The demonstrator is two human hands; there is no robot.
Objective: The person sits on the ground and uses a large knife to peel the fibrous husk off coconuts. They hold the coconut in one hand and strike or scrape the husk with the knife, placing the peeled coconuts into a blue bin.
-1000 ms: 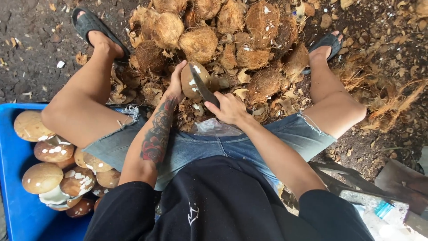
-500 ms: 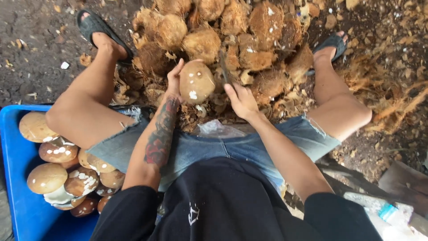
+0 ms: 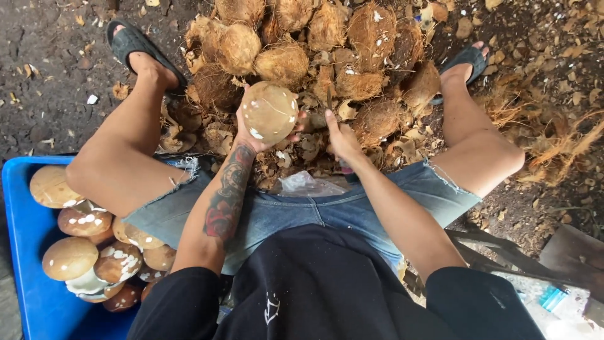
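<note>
My left hand (image 3: pixel 246 129) grips a peeled, light brown coconut (image 3: pixel 270 112) from below and holds it up over my lap. My right hand (image 3: pixel 343 137) is just to the right of it, closed around a knife (image 3: pixel 328 101); the thin blade points away from me and stands clear of the coconut. Both hands hover in front of a heap of rough, fibrous coconuts (image 3: pixel 327 44) on the ground between my feet.
A blue tub (image 3: pixel 28 277) at my left holds several peeled coconuts (image 3: pixel 69 257). Husk scraps (image 3: pixel 541 138) litter the dark ground on the right. My sandalled feet (image 3: pixel 135 47) flank the heap. Plastic bags and boards (image 3: pixel 553 296) lie at lower right.
The knife blade has come off the coconut and moved to the right. My left hand has turned the coconut and raised it slightly.
</note>
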